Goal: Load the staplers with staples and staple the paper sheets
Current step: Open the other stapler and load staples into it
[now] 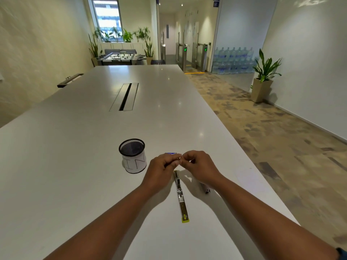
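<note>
Fingertips of the left hand [163, 166] and right hand [197, 164] meet, pinching something too small to identify. Below them, an opened silver stapler with a yellow end [180, 196] lies on the white table [75, 147], a black mesh cup with a white paper label [133, 155] to the left.

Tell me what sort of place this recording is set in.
Most likely an office common area: a long white meeting table with a cable slot, access turnstiles at the corridor, stacked water-cooler bottles, and a foosball table.

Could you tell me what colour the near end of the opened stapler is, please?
Yellow-green, at the near tip of the opened stapler lying on the table; the head view shows it.
</note>
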A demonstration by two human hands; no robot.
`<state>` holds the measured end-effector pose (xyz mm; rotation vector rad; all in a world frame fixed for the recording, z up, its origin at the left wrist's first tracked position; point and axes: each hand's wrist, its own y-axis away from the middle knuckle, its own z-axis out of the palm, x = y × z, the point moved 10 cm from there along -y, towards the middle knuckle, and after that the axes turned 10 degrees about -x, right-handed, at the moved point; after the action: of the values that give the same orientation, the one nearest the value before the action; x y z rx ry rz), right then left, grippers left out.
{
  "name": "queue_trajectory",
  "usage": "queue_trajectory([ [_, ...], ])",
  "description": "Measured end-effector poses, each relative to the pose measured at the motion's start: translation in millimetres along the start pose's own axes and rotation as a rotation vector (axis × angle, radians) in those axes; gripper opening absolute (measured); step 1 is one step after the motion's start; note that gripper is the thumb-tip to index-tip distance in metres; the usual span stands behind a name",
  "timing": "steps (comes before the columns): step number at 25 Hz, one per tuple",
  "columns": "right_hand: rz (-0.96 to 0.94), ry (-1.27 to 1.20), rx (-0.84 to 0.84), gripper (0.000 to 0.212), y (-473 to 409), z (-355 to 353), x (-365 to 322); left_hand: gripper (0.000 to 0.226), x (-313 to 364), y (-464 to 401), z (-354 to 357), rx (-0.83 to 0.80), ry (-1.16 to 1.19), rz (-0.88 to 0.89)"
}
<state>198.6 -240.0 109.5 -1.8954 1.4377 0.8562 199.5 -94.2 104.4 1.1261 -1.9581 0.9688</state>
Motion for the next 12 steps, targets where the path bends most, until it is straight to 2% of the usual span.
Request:
queue_trajectory([
  [4, 0.018, -0.084, -0.015, 0.016, 12.2, 5.0, -5.2, 0.018, 2.3, 5.0, -6.7, -0.006, 0.105, -0.03],
  [7, 0.078, -0.097, 0.06, 0.014, 27.6, 12.3, 8.2, 0.01, -3.5, 7.3, -10.9, 0.004, 0.123, -0.087],
  [9, 0.141, -0.051, 0.079, 0.023, 38.7, 24.7, 22.1, 0.003, -12.4, 9.2, -10.8, 0.004, 0.104, -0.133],
  [12, 0.182, 0.018, 0.033, 0.035, 47.3, 49.0, 34.9, 0.01, -31.7, 13.7, -6.8, 0.001, 0.134, -0.225],
])
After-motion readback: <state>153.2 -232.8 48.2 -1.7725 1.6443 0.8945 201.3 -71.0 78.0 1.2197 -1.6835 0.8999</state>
